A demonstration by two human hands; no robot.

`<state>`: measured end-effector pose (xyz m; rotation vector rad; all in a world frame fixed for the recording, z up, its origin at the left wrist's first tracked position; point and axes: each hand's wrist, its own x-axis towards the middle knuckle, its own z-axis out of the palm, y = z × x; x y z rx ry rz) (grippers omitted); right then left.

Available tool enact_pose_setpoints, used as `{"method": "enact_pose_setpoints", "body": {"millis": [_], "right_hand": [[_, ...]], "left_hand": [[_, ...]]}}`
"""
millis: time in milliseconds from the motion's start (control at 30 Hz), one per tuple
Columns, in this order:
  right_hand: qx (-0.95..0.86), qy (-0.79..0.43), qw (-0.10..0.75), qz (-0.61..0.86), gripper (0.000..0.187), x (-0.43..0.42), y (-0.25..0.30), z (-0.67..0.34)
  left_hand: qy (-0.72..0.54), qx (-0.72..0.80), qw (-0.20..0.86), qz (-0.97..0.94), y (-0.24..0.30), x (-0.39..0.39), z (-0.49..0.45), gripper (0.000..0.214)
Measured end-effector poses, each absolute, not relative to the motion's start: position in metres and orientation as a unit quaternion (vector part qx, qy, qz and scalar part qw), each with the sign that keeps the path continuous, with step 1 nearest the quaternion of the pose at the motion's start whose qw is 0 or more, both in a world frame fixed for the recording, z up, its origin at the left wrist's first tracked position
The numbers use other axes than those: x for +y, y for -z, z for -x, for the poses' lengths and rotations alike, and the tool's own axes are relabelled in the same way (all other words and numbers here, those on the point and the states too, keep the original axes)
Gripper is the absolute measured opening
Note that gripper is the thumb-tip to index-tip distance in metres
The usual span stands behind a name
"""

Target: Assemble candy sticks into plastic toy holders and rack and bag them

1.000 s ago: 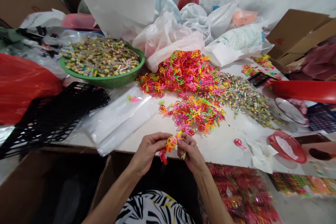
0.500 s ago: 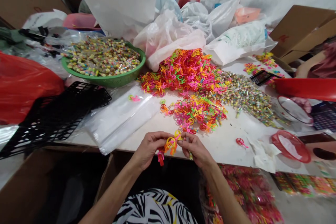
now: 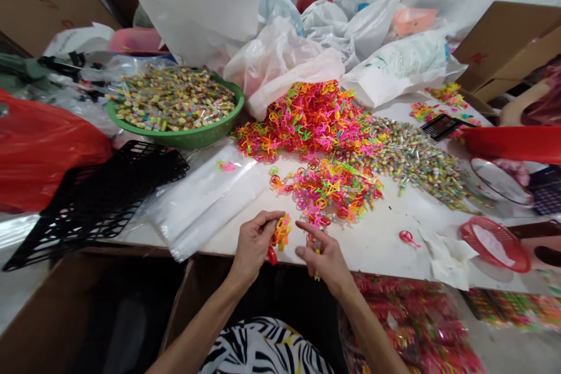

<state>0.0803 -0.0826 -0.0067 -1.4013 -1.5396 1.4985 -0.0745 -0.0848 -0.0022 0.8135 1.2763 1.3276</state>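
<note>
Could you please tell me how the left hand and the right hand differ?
The left hand grips orange and yellow plastic pieces; the right hand holds a slim yellowish piece low in its grasp. The left hand's thumb and index finger pinch its pieces, while the right hand's index finger is extended, apart from its thumb. Both are bare.

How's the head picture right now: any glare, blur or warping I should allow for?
Head view: glare streaks the flat clear bags; head view: the colourful plastic pieces in the left hand look soft, detail lost; head view: the lens seems to stretch things near the edges, like the cardboard box upper right; head view: deep shadow under the table.
</note>
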Motion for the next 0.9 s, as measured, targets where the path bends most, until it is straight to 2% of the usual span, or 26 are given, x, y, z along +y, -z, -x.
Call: {"method": "enact_pose_setpoints", "body": {"millis": [67,133,267,467,567,667,800,900], "right_hand": [[-0.646,-0.423,0.307,0.556,0.052,-0.089,0.009,-0.077],[-0.707,-0.288,0.322,0.560,0.040,-0.094,0.012,-0.073],[-0.753,-0.164,0.326,0.547,0.027,-0.100,0.013,-0.067],[-0.731,-0.205,0.292,0.582,0.037,-0.102,0.015,-0.064],[-0.735,-0.195,0.295,0.579,0.030,-0.102,0.021,-0.061],[-0.734,-0.160,0.309,0.583,0.025,-0.101,0.023,-0.062],[-0.734,-0.142,0.330,0.577,0.025,-0.097,0.017,-0.070],[-0.749,-0.130,0.312,0.569,0.026,-0.094,0.011,-0.076]], "left_hand": [[-0.561,0.532,0.533,-0.343,0.002,-0.086,0.072,0.019],[-0.556,0.522,0.548,-0.343,0.001,-0.087,0.068,0.019],[-0.565,0.498,0.577,-0.317,-0.002,-0.091,0.062,0.024],[-0.585,0.479,0.607,-0.244,-0.005,-0.095,0.059,0.025],[-0.583,0.466,0.626,-0.227,-0.007,-0.095,0.058,0.026],[-0.602,0.473,0.601,-0.227,-0.006,-0.094,0.059,0.023],[-0.606,0.492,0.569,-0.258,-0.004,-0.092,0.066,0.023],[-0.598,0.495,0.570,-0.269,-0.004,-0.092,0.069,0.023]]}}
